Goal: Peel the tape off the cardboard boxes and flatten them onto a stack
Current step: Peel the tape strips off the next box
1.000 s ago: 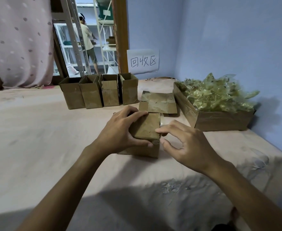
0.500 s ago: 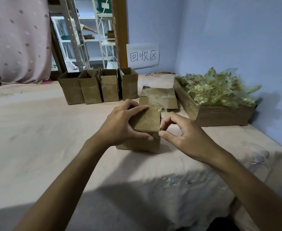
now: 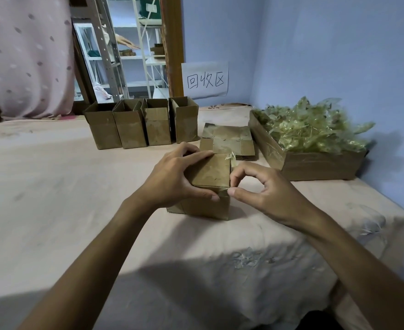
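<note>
A small taped cardboard box stands on the cloth-covered table in front of me. My left hand grips its top and left side, thumb across the near edge. My right hand pinches at the tape on the box's near right corner with thumb and forefinger. A loose curl of clear tape sticks up at the far right corner. Behind the box lies a stack of flattened boxes. Several open boxes stand in a row further back.
A shallow cardboard tray heaped with crumpled clear tape sits at the right against the blue wall. A paper sign hangs on the wall. Another person's hand reaches over shelves beyond the doorway. The table edge drops off at the right.
My right hand moved in from beside the box to its near right corner and closed thumb and forefinger on the tape. The left hand kept its hold on the box.
</note>
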